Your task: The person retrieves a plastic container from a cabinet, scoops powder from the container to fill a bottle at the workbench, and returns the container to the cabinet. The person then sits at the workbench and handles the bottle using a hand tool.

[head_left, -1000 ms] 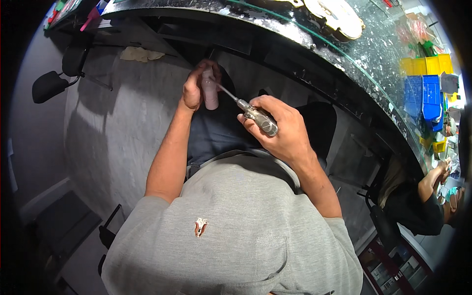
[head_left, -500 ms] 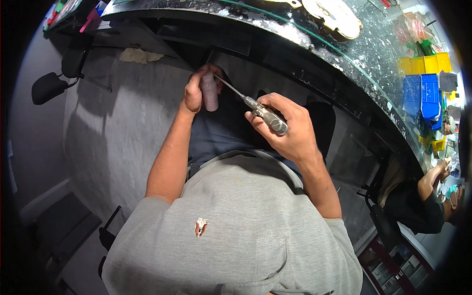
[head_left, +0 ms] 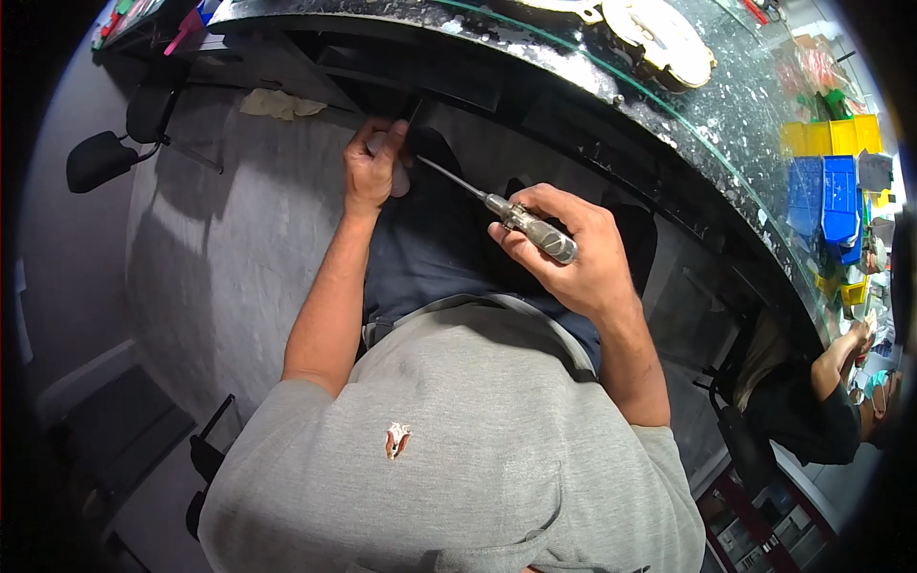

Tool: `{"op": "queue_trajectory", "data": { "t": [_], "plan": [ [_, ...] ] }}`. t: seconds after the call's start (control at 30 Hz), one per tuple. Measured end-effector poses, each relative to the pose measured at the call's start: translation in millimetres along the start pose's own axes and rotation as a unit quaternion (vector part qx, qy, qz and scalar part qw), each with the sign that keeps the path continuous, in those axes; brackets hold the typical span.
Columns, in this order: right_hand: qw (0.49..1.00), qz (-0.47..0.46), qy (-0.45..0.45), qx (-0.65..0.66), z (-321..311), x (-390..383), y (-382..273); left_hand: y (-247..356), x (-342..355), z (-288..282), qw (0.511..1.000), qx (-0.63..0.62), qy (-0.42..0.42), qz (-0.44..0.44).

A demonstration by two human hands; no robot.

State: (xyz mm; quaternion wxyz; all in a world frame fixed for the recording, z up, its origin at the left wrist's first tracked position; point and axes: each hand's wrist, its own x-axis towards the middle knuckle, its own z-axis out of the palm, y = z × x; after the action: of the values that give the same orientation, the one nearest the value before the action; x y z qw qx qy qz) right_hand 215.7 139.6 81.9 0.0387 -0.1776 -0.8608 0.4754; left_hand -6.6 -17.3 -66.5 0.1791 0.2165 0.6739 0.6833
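My left hand (head_left: 367, 181) is wrapped round a small pale pink bottle (head_left: 399, 182) just below the bench edge. Most of the bottle is hidden behind my fingers, and my thumb lies over its top part. In my right hand (head_left: 590, 256) is a screwdriver (head_left: 538, 232) with a see-through ridged handle and a long thin metal shaft. The shaft slants up and left, and its tip ends just right of my left hand, apart from the bottle as far as I can see. Both hands are above my lap.
The dark, paint-spotted workbench (head_left: 659, 124) with a glass edge curves across the top and right. A round whitish part (head_left: 664, 43) lies on it. Blue bins (head_left: 841, 196) and yellow bins (head_left: 850, 136) stand at right. A co-worker (head_left: 802, 415) sits there. A black chair (head_left: 100, 164) stands left.
My left hand has turned and shifted slightly left, its fingers now covering most of the bottle. The screwdriver has drawn back a little to the right, its tip away from the bottle's top.
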Motion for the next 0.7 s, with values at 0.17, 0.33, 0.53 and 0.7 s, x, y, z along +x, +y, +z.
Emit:
{"op": "queue_trajectory", "data": {
  "t": [0.17,0.33,0.53,0.7],
  "plan": [
    [0.997,-0.051,0.021,-0.046,10,4,-6,-9,9,-12,0.977,-0.195,-0.085,0.025],
    [0.998,-0.009,-0.014,-0.060,14,10,-7,4,5,-4,0.986,-0.144,-0.086,-0.009],
    [0.993,-0.030,-0.019,-0.109,17,11,-10,1,4,-2,0.977,-0.206,-0.050,-0.010],
    [0.994,-0.045,0.018,-0.102,21,10,-7,-4,10,-5,0.969,-0.230,-0.088,-0.035]
  ]
}}
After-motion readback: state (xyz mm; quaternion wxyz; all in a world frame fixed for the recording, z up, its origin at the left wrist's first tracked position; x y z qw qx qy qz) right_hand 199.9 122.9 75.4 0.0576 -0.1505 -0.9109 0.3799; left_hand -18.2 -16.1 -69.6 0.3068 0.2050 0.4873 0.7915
